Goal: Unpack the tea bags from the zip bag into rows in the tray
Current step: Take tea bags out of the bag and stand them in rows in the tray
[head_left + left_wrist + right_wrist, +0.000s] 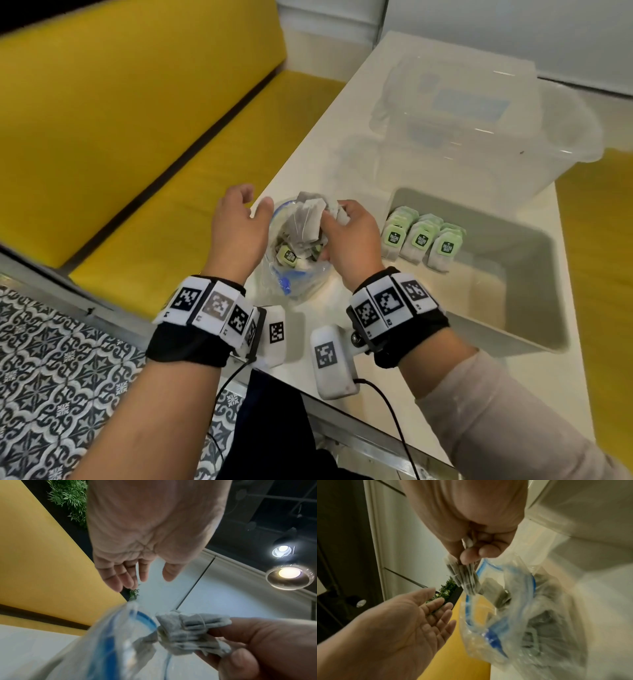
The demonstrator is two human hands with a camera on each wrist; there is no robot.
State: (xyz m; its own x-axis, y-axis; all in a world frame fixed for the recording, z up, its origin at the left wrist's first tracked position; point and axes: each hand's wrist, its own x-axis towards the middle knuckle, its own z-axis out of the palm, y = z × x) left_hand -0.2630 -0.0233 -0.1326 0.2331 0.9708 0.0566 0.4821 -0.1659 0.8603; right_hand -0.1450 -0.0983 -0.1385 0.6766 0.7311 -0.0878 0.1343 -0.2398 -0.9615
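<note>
Yellow bench [120, 113] left of the zip bag, off the white desk [308, 164]. Left hand [236, 229] just left of the zip bag [298, 274], fingers loose and spread, palm toward the bag, holding nothing; whether the fingertips touch the bag rim I can't tell. Zip bag stands open on the desk, blue zip strip at the mouth, more tea bags inside, one green tag showing. Right hand [349, 240] at the bag's mouth, fingers pinching a bunch of tea bags [310, 214] that stick up above the rim. Tray [534, 284] right of the zip bag, on the desk; three rows of green-tagged tea bags [421, 240] stand in the tray corner nearest the zip bag. Clear bin [496, 113] behind the tray, farther from the zip bag.
</note>
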